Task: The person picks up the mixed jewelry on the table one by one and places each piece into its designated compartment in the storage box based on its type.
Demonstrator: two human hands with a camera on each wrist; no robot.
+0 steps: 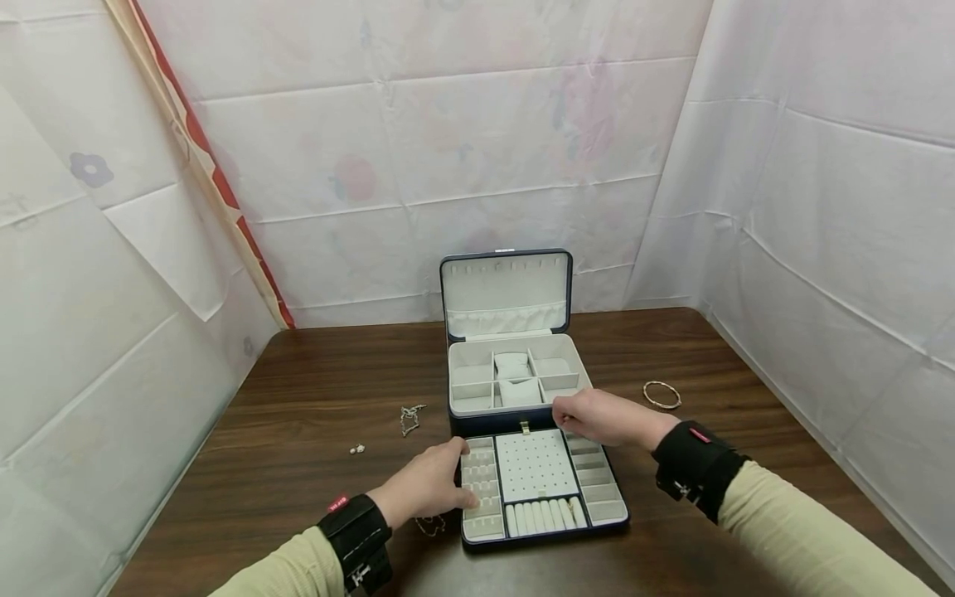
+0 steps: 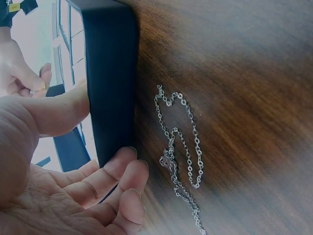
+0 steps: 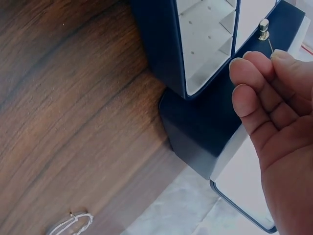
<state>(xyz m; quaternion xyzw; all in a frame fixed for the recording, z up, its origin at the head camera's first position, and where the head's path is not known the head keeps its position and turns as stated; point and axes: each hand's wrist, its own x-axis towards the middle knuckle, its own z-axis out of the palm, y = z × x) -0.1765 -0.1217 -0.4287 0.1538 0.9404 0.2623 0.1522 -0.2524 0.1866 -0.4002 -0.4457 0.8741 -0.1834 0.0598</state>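
Note:
A navy jewelry box (image 1: 485, 424) stands with its lid raised, and a compartmented tray (image 1: 537, 464) lies in front of it. My left hand (image 1: 429, 483) holds the tray's left edge; in the left wrist view the thumb is over the rim and fingertips are at the outer wall. Above the tray's back right part, my right hand (image 1: 600, 414) pinches a thin gold-coloured piece (image 3: 271, 47) between thumb and fingers. Most of it is hidden, so its kind is unclear. Close by is the box's gold clasp (image 3: 264, 29). Beside the left hand lies a silver chain (image 2: 195, 142).
Left of the box are another silver chain (image 1: 409, 419) and small earrings (image 1: 356, 449). A bangle (image 1: 662, 395) lies to the right. White cushions (image 1: 511, 366) fill the box's middle compartments. Sheets hang behind and beside the wooden table (image 1: 298, 398).

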